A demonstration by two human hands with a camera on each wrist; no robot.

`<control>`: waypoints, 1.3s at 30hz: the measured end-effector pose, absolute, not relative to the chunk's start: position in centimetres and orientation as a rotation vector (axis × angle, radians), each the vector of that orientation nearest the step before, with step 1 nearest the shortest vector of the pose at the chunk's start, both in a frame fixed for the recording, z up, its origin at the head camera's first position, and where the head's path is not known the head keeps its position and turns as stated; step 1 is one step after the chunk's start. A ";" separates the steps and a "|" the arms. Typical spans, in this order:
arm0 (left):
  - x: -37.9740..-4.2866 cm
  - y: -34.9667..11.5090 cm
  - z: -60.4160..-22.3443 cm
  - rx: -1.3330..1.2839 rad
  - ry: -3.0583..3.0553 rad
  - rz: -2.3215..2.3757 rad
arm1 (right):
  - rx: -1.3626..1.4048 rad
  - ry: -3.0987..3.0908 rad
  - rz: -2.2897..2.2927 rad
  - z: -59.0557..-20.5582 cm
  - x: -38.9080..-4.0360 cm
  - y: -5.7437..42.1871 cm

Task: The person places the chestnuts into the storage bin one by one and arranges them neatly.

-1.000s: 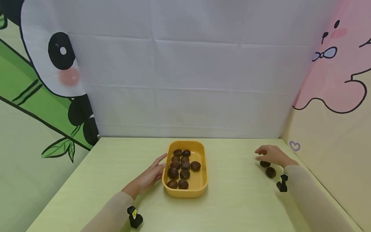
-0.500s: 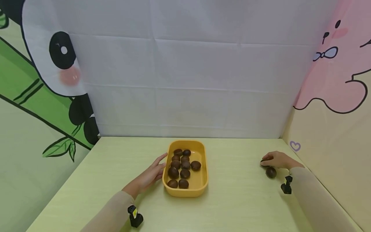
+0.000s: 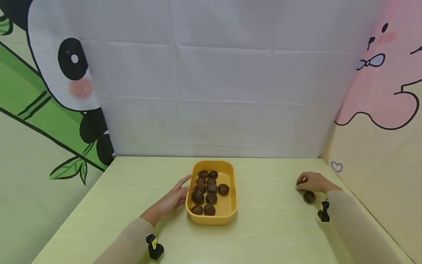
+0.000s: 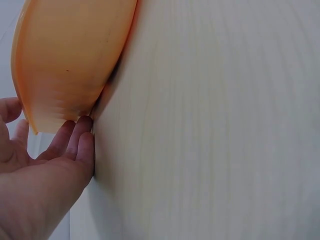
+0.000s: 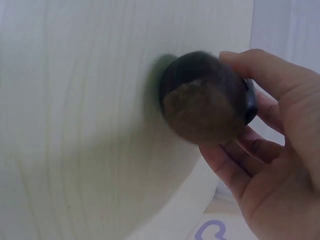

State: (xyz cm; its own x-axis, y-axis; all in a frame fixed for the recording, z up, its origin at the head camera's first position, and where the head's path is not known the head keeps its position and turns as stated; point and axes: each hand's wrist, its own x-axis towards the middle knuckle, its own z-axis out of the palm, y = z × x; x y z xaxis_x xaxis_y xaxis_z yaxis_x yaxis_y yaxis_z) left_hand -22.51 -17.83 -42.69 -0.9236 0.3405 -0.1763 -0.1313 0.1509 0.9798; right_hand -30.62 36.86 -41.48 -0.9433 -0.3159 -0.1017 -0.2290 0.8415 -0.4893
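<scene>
A yellow tray (image 3: 212, 220) with several brown chestnuts (image 3: 211, 198) in it stands mid-table. My left hand (image 3: 169, 202) rests at the tray's left side, fingers extended; in the left wrist view the fingertips (image 4: 85, 122) touch its outer wall low down, near the table. On the right of the table my right hand (image 3: 316, 182) pinches a chestnut (image 5: 251, 105) between thumb and fingers, mostly hidden by the hand and by another chestnut. That second chestnut (image 3: 309, 197) lies just nearer to me, below the hand, and looks large in the right wrist view.
The pale wood-grain table (image 3: 263, 220) ends at a white cloth backdrop (image 3: 224, 124) behind. A right side wall (image 3: 372, 165) with drawings rises close to my right arm. Another painted wall (image 3: 29, 183) stands on the left.
My right hand has come down onto the farther of the two loose chestnuts and its fingers have closed on it. The left hand and the tray have stayed in place.
</scene>
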 end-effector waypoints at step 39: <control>-22.5 -17.8 -42.8 0.227 2.078 1.819 | -1.363 2.392 -1.014 -36.5 -27.3 14.5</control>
